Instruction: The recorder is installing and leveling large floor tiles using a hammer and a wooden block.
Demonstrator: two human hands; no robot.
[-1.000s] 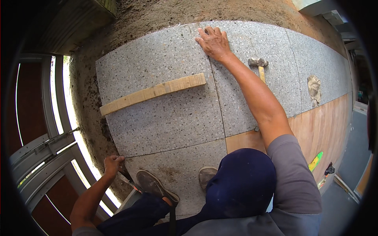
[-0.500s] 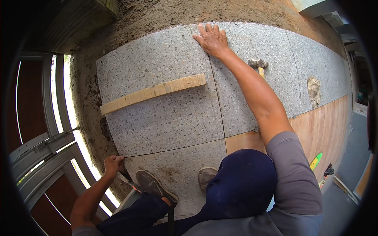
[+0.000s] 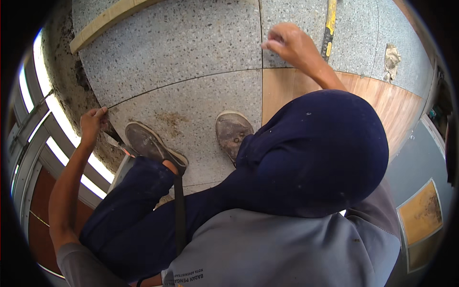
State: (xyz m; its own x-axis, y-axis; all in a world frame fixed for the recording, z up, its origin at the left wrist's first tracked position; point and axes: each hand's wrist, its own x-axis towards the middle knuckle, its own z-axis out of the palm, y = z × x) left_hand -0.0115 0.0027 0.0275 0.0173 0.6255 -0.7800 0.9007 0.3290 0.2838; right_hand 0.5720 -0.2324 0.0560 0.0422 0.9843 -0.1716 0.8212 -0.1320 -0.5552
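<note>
My left hand [image 3: 93, 123] is closed in a pinch at the left edge of the grey speckled tiles [image 3: 172, 52], where a seam ends. Whatever its fingertips hold, if anything, is too small to make out. Just below it is a trowel-like tool [image 3: 117, 143] with a dark blade and an orange part, close to my shoe. My right hand [image 3: 292, 44] is raised over the tiles near the upright seam. Its fingers are curled with thumb and forefinger together, and I cannot see what they hold. To its right lies a hammer's yellow and black handle [image 3: 330, 28].
A wooden batten [image 3: 107, 20] lies across the far left tile. A crumpled pale rag [image 3: 391, 62] is on the right tiles, beside wood-look flooring [image 3: 368, 93]. Bare soil [image 3: 64, 79] and a metal gate [image 3: 28, 129] border the left. My shoes [image 3: 155, 146] stand on the near tile.
My right hand has come back from the far tile edge, its spread fingers now curled. The view has tipped nearer, so the hammer head is out of sight. My left hand stays at the seam's end.
</note>
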